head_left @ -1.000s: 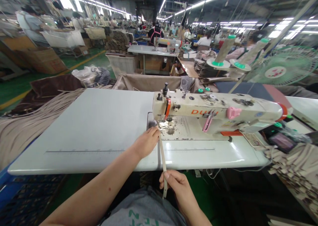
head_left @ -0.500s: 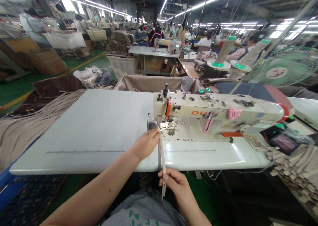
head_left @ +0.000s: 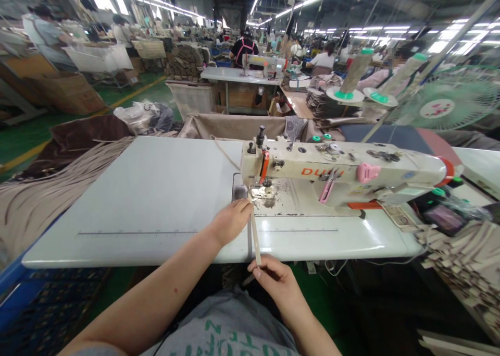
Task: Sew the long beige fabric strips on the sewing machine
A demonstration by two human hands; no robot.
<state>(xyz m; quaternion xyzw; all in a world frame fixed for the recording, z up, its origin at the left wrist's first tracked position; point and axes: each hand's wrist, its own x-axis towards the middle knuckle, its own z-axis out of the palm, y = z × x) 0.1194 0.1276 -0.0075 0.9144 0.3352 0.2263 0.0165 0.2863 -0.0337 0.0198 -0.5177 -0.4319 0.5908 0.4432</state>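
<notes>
The narrow strip (head_left: 255,236) stretches out in front of the sewing machine (head_left: 351,167). By the machine's left end, the left hand (head_left: 233,221) touches the strip, whether gripping cannot be told; farther out, the right hand (head_left: 275,278) pinches it firmly.

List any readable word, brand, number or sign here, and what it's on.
"DU", then partly covered letters, on the sewing machine.
Green lettering on the grey T-shirt: cut off, no whole word readable.
Too blurred or small: markings on the tabletop ruler, blue sticker and cardboard box.
</notes>
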